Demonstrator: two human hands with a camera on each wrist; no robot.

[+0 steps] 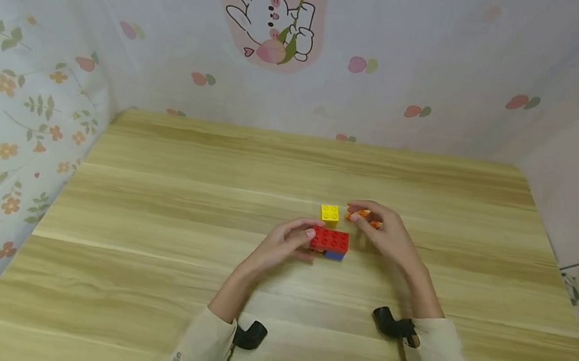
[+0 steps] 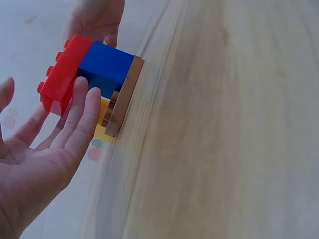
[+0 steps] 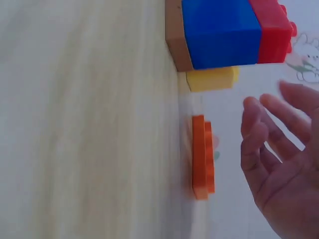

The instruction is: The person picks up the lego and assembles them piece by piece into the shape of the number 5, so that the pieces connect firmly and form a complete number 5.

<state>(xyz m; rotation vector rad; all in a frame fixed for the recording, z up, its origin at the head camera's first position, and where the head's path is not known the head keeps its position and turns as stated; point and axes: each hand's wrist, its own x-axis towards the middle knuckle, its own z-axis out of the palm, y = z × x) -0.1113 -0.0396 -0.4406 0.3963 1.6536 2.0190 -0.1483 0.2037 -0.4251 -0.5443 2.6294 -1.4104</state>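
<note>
A red brick (image 1: 334, 238) tops a small toy-brick build. Under it sits a blue brick (image 3: 222, 35), on a brown plate (image 2: 124, 97) at the base. My left hand (image 1: 281, 244) is at the left end of this build, fingers nearly straight alongside the red and blue bricks; in the left wrist view its thumb stands apart from them. Over a low orange brick (image 3: 199, 157) on the table hovers my right hand (image 1: 382, 225), fingers loosely bent, with a gap to the brick in the right wrist view. In the head view the right fingers partly hide that orange brick.
A yellow two-by-two brick (image 1: 329, 213) stands just behind the build, left of the right hand. The wooden table (image 1: 179, 187) reaches back to a printed curtain (image 1: 168, 13). Black camera mounts (image 1: 250, 335) stick out from both sleeves.
</note>
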